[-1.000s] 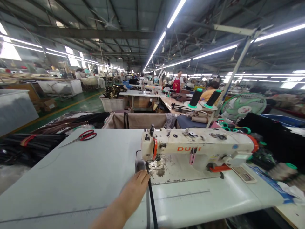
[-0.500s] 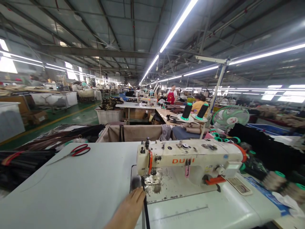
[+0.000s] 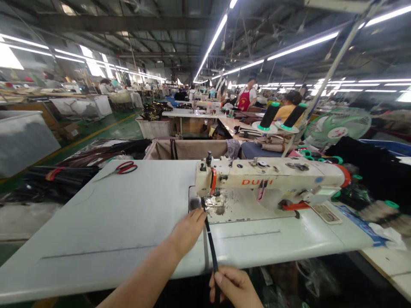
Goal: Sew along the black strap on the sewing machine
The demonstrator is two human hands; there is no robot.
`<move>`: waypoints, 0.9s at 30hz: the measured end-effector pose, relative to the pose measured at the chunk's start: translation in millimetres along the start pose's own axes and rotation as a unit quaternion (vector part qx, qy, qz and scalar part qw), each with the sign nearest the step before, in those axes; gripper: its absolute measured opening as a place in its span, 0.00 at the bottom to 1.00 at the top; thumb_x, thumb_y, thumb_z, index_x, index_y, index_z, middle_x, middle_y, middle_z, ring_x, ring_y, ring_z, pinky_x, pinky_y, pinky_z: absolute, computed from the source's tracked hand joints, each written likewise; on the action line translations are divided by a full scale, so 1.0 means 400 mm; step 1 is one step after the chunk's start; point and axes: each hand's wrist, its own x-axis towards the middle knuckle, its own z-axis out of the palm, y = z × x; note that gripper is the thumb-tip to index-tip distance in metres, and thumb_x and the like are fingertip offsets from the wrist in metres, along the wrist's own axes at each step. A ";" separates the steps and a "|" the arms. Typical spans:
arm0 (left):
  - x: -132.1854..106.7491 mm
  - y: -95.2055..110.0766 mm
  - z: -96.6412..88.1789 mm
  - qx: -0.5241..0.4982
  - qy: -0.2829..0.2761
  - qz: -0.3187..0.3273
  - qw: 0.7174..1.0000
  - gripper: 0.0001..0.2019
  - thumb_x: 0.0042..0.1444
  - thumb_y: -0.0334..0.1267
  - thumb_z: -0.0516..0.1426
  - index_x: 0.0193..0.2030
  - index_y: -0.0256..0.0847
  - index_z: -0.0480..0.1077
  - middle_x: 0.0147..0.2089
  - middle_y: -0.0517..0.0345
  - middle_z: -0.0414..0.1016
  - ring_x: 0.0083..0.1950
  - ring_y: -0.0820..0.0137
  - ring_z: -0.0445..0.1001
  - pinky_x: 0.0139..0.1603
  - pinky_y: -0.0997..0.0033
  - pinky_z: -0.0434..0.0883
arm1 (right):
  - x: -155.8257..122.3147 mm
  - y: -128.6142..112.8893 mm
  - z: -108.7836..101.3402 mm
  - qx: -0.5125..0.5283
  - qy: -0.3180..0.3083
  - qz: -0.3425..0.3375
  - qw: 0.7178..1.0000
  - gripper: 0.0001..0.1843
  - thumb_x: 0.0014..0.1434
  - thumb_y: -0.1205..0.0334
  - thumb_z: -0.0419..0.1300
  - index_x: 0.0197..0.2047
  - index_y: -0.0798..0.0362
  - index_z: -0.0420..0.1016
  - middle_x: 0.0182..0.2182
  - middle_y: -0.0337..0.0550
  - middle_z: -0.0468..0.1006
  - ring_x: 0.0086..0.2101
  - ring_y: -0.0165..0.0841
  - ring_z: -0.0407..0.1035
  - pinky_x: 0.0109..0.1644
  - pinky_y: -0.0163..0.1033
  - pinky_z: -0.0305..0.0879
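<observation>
A narrow black strap (image 3: 211,244) runs from the needle area of the white sewing machine (image 3: 266,184) down past the table's front edge. Close to the presser foot (image 3: 213,201), my left hand (image 3: 192,226) has its fingers together and pressed on the strap. My right hand (image 3: 236,283) pinches the strap between thumb and fingers at the near edge; the lower end hangs below it, out of view. Red-handled scissors (image 3: 126,167) lie on the white tabletop (image 3: 138,209) at the far left.
A fabric-lined bin (image 3: 192,149) stands behind the table. Bundled black strips (image 3: 51,179) lie to the left. Thread cones (image 3: 269,115), a green fan (image 3: 338,126) and a pile of black cloth (image 3: 369,167) are on the right. A person in a red apron (image 3: 245,99) stands farther back.
The view has tilted down, so the table's front edge shows. My right hand has come into view holding the strap. My left hand remains by the presser foot.
</observation>
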 end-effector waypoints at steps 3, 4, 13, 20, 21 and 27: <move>0.004 -0.002 -0.020 0.001 -0.003 0.008 1.000 0.14 0.69 0.24 0.50 0.58 0.34 0.69 0.59 0.45 0.75 0.64 0.60 0.73 0.69 0.57 0.70 | -0.004 -0.002 0.004 0.003 0.014 -0.007 1.000 0.32 0.55 0.29 0.67 0.30 0.55 0.83 0.22 0.43 0.80 0.26 0.31 0.69 0.33 0.35 0.59; 0.004 -0.003 -0.023 0.004 -0.003 0.012 1.000 0.13 0.69 0.25 0.50 0.57 0.34 0.69 0.58 0.46 0.75 0.64 0.59 0.73 0.69 0.57 0.70 | -0.005 0.001 0.004 0.003 0.015 -0.010 1.000 0.31 0.56 0.30 0.67 0.30 0.55 0.83 0.22 0.43 0.80 0.26 0.31 0.68 0.33 0.35 0.59; 0.000 -0.006 -0.018 -0.001 0.018 0.016 1.000 0.12 0.70 0.28 0.51 0.57 0.33 0.69 0.57 0.45 0.75 0.62 0.60 0.74 0.68 0.58 0.71 | 0.000 0.024 0.002 0.000 0.017 -0.021 1.000 0.30 0.58 0.33 0.67 0.29 0.55 0.83 0.20 0.43 0.79 0.23 0.30 0.65 0.31 0.36 0.57; 0.001 -0.006 -0.015 -0.023 0.014 0.000 1.000 0.14 0.72 0.30 0.47 0.60 0.34 0.66 0.60 0.44 0.74 0.66 0.59 0.71 0.70 0.55 0.69 | -0.006 0.017 0.005 -0.008 0.023 -0.013 1.000 0.31 0.58 0.32 0.66 0.28 0.55 0.84 0.20 0.42 0.78 0.24 0.31 0.66 0.31 0.36 0.58; 0.002 -0.006 -0.015 -0.024 0.009 -0.001 1.000 0.15 0.72 0.30 0.47 0.61 0.34 0.66 0.60 0.44 0.74 0.67 0.59 0.71 0.70 0.55 0.69 | -0.007 0.016 0.004 -0.009 0.022 -0.012 1.000 0.30 0.59 0.33 0.66 0.28 0.55 0.83 0.20 0.42 0.78 0.24 0.31 0.66 0.32 0.36 0.58; 0.005 -0.006 -0.011 -0.022 -0.007 -0.003 1.000 0.15 0.72 0.30 0.47 0.62 0.34 0.65 0.62 0.43 0.73 0.69 0.58 0.68 0.72 0.54 0.66 | -0.012 0.018 -0.002 -0.022 0.017 -0.021 0.999 0.31 0.60 0.33 0.65 0.28 0.55 0.83 0.20 0.42 0.78 0.24 0.32 0.67 0.31 0.36 0.58</move>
